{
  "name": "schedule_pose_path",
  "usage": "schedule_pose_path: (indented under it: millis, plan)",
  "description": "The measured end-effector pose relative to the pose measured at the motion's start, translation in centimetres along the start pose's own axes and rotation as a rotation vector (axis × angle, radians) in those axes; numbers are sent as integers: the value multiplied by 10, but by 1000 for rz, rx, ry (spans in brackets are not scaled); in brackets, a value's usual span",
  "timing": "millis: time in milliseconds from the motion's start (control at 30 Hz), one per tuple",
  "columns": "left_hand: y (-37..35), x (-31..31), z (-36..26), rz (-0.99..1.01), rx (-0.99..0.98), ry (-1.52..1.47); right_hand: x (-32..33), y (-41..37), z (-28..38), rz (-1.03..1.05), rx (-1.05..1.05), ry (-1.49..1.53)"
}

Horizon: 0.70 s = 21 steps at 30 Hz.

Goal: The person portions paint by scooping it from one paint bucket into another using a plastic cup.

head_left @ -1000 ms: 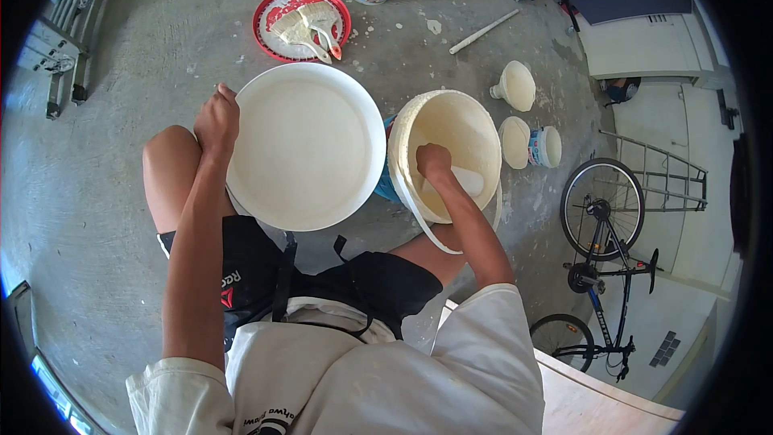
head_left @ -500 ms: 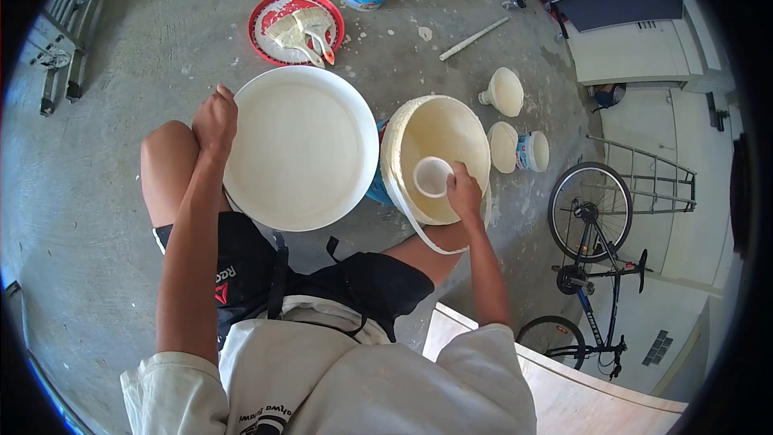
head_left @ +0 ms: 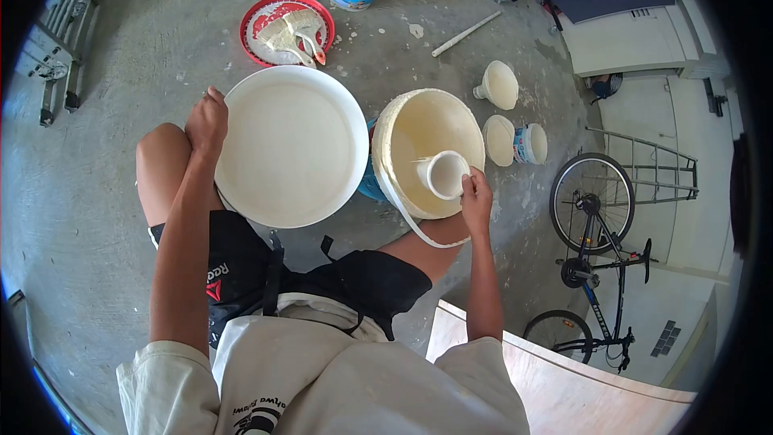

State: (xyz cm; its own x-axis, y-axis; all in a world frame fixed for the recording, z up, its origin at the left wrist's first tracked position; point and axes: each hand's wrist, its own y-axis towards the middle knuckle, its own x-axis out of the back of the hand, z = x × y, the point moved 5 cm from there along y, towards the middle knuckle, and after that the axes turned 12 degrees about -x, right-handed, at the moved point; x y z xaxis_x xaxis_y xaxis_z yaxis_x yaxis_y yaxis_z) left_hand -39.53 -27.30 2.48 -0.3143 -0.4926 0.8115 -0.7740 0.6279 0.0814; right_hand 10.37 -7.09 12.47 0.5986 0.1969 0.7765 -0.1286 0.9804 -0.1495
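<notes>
Head view: my right hand (head_left: 477, 197) pinches the cup (head_left: 444, 176) by its rim at the bucket's (head_left: 415, 125) five o'clock, probably keeping fingers clean; my left hand (head_left: 207, 123), at the basin's (head_left: 291, 145) ten o'clock, likely steadies it, though I can't tell if it's gripping.

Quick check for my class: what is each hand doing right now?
Left hand: closed at the rim of the wide white basin; a firm grip cannot be told.
Right hand: holding a white cup at the bucket.
</notes>
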Motion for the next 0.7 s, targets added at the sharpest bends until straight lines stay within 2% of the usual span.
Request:
schedule_pose_path:
  millis: [67, 233, 333, 400, 467, 533, 600, 700]
  plan:
    - [2, -3, 4, 3, 5, 16, 1, -2, 5, 18, -38, 28]
    - [4, -8, 12, -14, 34, 23, 26, -7, 26, -43, 15, 177]
    - [6, -12, 15, 52, 50, -17, 45, -16, 60, -5, 68, 302]
    - [6, -14, 17, 71, 115, -38, 54, -24, 87, 26, 20, 362]
    - [7, -15, 19, 63, 145, -53, 53, -38, 134, 89, 54, 369]
    - [6, -13, 19, 90, 157, -58, 44, -45, 161, 134, 82, 370]
    - [6, -14, 19, 130, 158, -75, 19, -46, 186, 309, 151, 300]
    - [6, -16, 23, 147, 156, -172, -44, -44, 209, 457, 282, 292]
